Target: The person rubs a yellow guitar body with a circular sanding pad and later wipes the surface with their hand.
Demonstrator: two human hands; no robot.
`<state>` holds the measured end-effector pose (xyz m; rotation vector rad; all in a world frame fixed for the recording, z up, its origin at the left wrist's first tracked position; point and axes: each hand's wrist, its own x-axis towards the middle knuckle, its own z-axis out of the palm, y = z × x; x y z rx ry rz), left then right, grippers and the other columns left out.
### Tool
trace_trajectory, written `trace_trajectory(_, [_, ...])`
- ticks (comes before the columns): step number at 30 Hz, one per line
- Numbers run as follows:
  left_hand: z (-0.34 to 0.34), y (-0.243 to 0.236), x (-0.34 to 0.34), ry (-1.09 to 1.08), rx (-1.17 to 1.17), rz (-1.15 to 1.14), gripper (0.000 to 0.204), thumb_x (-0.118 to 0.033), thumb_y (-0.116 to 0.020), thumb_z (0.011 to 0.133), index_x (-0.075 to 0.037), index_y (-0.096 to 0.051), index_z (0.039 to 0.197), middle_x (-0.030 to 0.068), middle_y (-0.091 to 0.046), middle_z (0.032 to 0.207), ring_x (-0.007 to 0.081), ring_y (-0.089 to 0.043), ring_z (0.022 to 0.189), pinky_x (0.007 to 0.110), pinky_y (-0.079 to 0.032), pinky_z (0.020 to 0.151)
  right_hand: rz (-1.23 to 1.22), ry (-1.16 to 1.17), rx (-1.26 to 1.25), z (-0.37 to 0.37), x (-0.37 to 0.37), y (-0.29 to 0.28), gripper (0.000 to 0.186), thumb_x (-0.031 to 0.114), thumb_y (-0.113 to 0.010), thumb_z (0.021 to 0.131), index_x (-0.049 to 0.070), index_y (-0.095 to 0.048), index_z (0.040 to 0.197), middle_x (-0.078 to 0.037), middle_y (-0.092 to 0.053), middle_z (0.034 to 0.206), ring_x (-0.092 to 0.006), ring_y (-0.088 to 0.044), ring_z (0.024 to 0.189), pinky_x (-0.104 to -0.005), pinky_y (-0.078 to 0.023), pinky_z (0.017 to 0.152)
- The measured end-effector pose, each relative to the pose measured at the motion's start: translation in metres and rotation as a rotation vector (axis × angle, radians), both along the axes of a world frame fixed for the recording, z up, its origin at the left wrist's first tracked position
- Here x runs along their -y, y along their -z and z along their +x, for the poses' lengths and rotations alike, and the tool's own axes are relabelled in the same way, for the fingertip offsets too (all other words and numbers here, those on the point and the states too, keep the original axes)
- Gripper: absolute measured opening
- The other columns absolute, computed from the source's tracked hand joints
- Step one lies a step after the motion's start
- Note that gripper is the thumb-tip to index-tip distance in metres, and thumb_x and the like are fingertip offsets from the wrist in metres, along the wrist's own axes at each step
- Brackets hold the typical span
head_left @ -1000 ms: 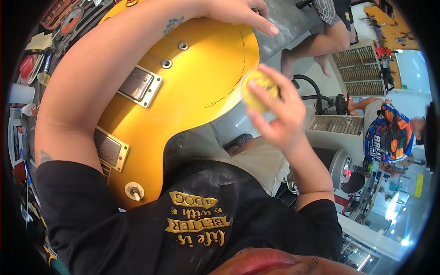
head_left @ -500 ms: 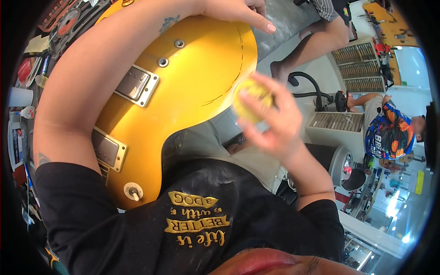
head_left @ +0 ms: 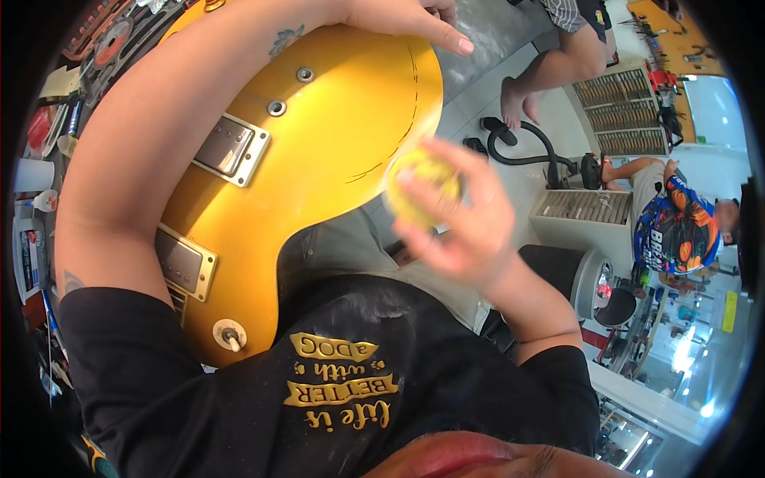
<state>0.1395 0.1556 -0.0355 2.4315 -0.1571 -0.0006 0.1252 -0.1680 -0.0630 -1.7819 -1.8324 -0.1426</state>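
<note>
A gold electric guitar body (head_left: 343,135) lies tilted against my lap, with dashed dark marks along its right edge. It carries two pickups, one of them a metal-covered pickup (head_left: 225,146), and a cream toggle switch (head_left: 230,338). My left forearm crosses the body, and my left hand (head_left: 398,20) rests over its far edge, thumb stretched out, other fingers partly hidden. Blurred by motion, my right hand (head_left: 470,215) grips a round yellow pad (head_left: 418,187) with fingers and thumb. The pad is at the guitar's lower right edge; whether it touches cannot be told.
Tools and a white cup (head_left: 34,174) crowd the bench at the left. A dark grey surface (head_left: 486,48) lies beyond the guitar. At right are another person's bare leg (head_left: 550,72), a black hose (head_left: 518,159), drawer cabinets (head_left: 582,209) and a seated person (head_left: 677,223).
My right hand has shifted slightly left and nearer to me with the yellow pad. My left hand stays over the guitar's edge. The other person's foot at upper right has moved, baring black footwear.
</note>
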Motion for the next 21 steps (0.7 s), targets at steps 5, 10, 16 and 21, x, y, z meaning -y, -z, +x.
trace_trajectory(5, [0.003, 0.001, 0.002, 0.043, -0.036, 0.000, 0.079, -0.072, -0.074, 0.097, -0.003, -0.073, 0.136, 0.0230, -0.076, 0.133, 0.0358, -0.072, 0.125, 0.044, -0.054, 0.110, 0.162, 0.291, -0.037, 0.059, 0.001, 0.023, 0.047, 0.019, -0.091, 0.091, 0.011, -0.082, 0.137, -0.023, -0.070, 0.144, -0.0374, -0.072, 0.125, -0.0451, -0.059, 0.104])
trace_trajectory(10, [-0.002, -0.007, 0.006, 0.038, -0.102, 0.093, 0.084, -0.075, -0.077, 0.092, -0.005, -0.073, 0.141, 0.0228, -0.077, 0.132, 0.0391, -0.071, 0.127, 0.046, -0.053, 0.112, 0.334, 0.552, -0.222, 0.098, 0.035, 0.068, 0.036, 0.013, -0.083, 0.100, 0.003, -0.082, 0.135, -0.024, -0.069, 0.146, -0.0350, -0.072, 0.126, -0.0426, -0.059, 0.107])
trace_trajectory(16, [-0.028, -0.026, 0.036, 0.331, -0.196, 0.496, 0.124, -0.083, -0.089, 0.072, -0.004, -0.057, 0.162, 0.0288, -0.059, 0.156, 0.0454, -0.051, 0.153, 0.061, -0.041, 0.125, 0.150, 0.624, -0.528, 0.048, 0.075, 0.158, 0.039, 0.014, -0.083, 0.100, 0.002, -0.080, 0.137, -0.022, -0.070, 0.148, -0.0335, -0.071, 0.131, -0.0416, -0.057, 0.111])
trace_trajectory(21, [-0.044, -0.052, 0.065, 0.419, -0.039, 0.535, 0.128, -0.079, -0.090, 0.072, -0.002, -0.050, 0.166, 0.0282, -0.059, 0.156, 0.0459, -0.046, 0.156, 0.072, -0.030, 0.129, 0.075, 0.690, -0.676, 0.025, 0.087, 0.201, 0.040, 0.015, -0.084, 0.099, 0.002, -0.080, 0.137, -0.022, -0.071, 0.147, -0.0353, -0.070, 0.135, -0.0435, -0.053, 0.115])
